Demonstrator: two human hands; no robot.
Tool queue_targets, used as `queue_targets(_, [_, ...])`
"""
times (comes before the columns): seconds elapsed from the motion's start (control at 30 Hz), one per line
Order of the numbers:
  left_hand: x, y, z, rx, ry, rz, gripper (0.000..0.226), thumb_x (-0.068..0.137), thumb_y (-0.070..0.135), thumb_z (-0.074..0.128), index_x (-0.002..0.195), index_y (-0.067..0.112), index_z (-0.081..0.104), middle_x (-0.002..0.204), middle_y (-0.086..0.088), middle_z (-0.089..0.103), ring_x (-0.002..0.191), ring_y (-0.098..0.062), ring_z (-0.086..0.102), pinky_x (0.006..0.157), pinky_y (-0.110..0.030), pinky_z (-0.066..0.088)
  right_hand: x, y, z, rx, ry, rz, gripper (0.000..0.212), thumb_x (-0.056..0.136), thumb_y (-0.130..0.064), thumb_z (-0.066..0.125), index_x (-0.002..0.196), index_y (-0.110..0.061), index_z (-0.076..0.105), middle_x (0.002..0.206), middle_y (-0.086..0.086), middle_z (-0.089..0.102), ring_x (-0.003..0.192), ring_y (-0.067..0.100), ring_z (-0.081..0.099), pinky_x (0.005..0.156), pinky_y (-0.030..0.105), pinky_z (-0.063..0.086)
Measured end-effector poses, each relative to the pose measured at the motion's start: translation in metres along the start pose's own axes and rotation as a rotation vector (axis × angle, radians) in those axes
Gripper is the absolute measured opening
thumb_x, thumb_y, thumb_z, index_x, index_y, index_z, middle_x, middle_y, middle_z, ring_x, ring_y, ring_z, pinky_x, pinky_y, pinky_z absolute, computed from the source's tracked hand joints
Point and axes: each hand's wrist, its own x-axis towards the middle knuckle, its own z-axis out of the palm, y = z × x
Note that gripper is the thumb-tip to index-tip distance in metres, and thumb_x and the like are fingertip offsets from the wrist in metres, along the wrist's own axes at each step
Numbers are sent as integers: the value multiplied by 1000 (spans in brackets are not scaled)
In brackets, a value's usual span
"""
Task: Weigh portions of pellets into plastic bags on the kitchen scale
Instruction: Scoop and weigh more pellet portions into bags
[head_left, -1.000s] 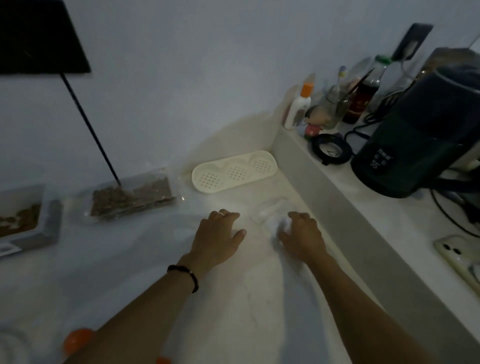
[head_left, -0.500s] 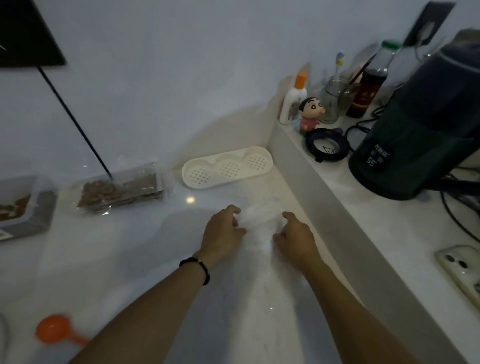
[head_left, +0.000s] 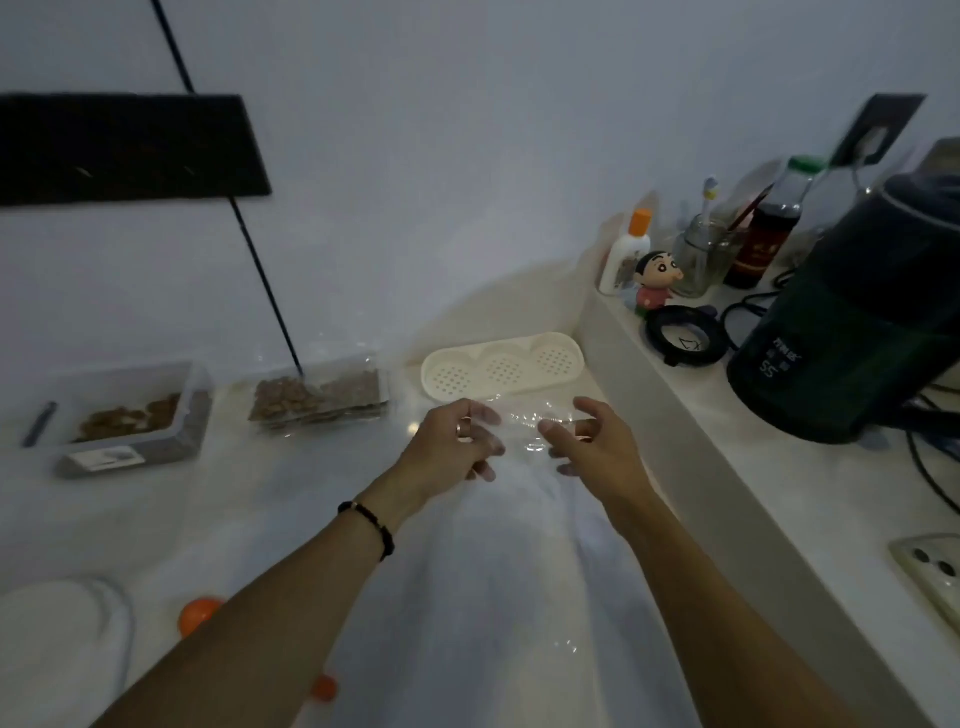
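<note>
A clear plastic bag (head_left: 521, 423) is stretched in the air between my two hands, just in front of a cream perforated tray (head_left: 503, 366). My left hand (head_left: 451, 447) pinches its left side and my right hand (head_left: 592, 441) pinches its right side. A filled clear bag of brown pellets (head_left: 319, 397) lies on the counter at the back left. Left of it, a clear box (head_left: 130, 415) with pellets in it sits on the grey kitchen scale (head_left: 132, 457). An orange scoop (head_left: 200, 613) lies near my left forearm, partly hidden by it.
A raised ledge (head_left: 691, 431) on the right carries a dark kettle (head_left: 857, 332), bottles, a glass jar, a small figurine (head_left: 657, 278), a round black lid and cables. A white round object (head_left: 62, 634) sits at the lower left. A black stand rod (head_left: 260, 280) meets the counter at the pellet bag.
Both hands have lifted off the counter with the clear bag and moved a little apart, stretching it between them. The view has swung left, bringing the scale into sight.
</note>
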Motion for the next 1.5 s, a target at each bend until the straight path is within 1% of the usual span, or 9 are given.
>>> queue_targets(0.17, [-38, 3, -57, 80, -64, 1, 19, 88, 6, 63, 105, 13, 59, 86, -9, 72, 61, -19, 67, 55, -23, 48, -24, -43, 41, -76, -233, -105, 4, 84, -9, 70, 86, -13, 71, 72, 0, 70, 62, 13, 62, 59, 22, 52])
queue_targets(0.37, [-103, -25, -136, 19, -49, -80, 24, 87, 8, 68, 109, 9, 57, 82, -8, 70, 68, -24, 71, 60, -24, 53, -63, -72, 113, 57, -76, -180, 11, 87, -2, 65, 80, -10, 69, 67, 3, 67, 51, 9, 57, 54, 24, 52])
queue_targets(0.53, [-169, -64, -220, 68, 67, -115, 21, 83, 4, 71, 102, 9, 63, 74, -7, 68, 64, -22, 69, 58, -24, 51, -115, -82, 183, 2, -208, -167, 11, 86, -1, 64, 92, -8, 70, 76, 8, 70, 63, 13, 60, 56, 21, 51])
queue_targets(0.67, [-217, -98, -286, 383, 195, -109, 19, 80, 12, 75, 95, 15, 66, 79, -8, 70, 65, -19, 69, 72, -35, 55, -163, -75, 248, -105, -375, -105, 9, 82, 4, 65, 85, -2, 71, 70, 10, 66, 58, 15, 57, 53, 22, 49])
queue_targets(0.77, [-244, -121, -321, 722, 282, -82, 31, 81, 22, 73, 111, 21, 64, 94, 2, 68, 85, -16, 64, 79, -29, 49, -194, -65, 295, -83, -410, -51, 13, 83, 6, 62, 74, -2, 69, 64, 10, 63, 52, 16, 56, 55, 29, 51])
queue_targets(0.97, [-266, -171, -341, 1073, 207, -37, 72, 88, 49, 57, 148, 25, 27, 148, -1, 36, 137, -20, 30, 115, -41, 18, -218, -41, 350, -27, -279, 95, 14, 85, 4, 59, 78, 0, 69, 67, 15, 64, 60, 23, 57, 65, 34, 55])
queue_targets(1.1, [-270, -197, -340, 1135, 63, -44, 78, 89, 58, 51, 151, 25, 18, 160, 3, 14, 148, -15, 1, 117, -50, -8, -213, -26, 367, -131, -141, 117, 8, 83, -6, 67, 76, -7, 70, 69, 8, 68, 62, 19, 61, 68, 35, 56])
queue_targets(1.33, [-275, -217, -338, 1044, 88, 60, 70, 92, 50, 52, 150, 21, 25, 158, 0, 22, 147, -15, 6, 119, -42, -3, -214, -23, 370, -468, -23, 5, 41, 92, -33, 59, 125, -8, 57, 117, 8, 64, 105, 22, 60, 86, 29, 45])
queue_targets(1.5, [-294, -221, -330, 992, 243, 185, 62, 93, 42, 55, 146, 16, 37, 155, -5, 31, 147, -20, 12, 118, -41, 2, -241, -16, 357, -551, 16, -188, 34, 97, -25, 51, 126, -8, 56, 124, 10, 58, 108, 23, 58, 86, 26, 43])
